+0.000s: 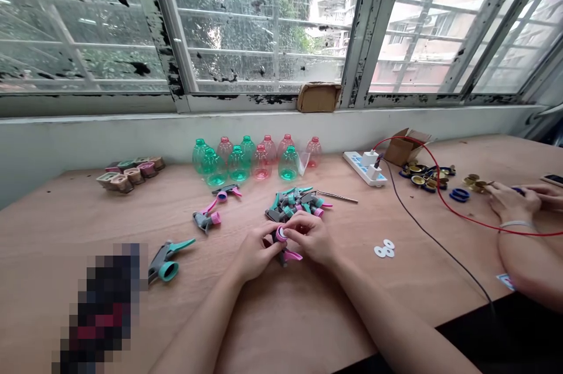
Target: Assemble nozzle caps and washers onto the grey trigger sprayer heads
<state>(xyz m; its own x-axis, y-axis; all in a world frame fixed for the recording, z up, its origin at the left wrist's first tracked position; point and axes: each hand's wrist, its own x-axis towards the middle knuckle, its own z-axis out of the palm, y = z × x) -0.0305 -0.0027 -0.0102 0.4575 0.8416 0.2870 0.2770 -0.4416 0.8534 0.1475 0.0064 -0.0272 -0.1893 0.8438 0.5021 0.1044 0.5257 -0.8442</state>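
Note:
My left hand [256,254] is closed around a grey spray trigger head [287,255] with a pink lever and pink collar. The collar faces up, and a white disc washer [282,233] shows in its opening. My right hand [313,236] has its thumb and fingertips closed at that washer, against the collar's rim. Just beyond my hands lies a pile of spray trigger heads [292,204] in grey with teal or pink parts. Loose white washers [385,249] rest on the table to the right of my hands.
Two pink-and-grey trigger heads [207,220] and a teal one [168,262] lie left. Green and pink bottles [238,164] stand by the wall. A metal rod [338,197], power strip [365,169], and red cable [444,201] lie right, near a co-worker's hands [514,204].

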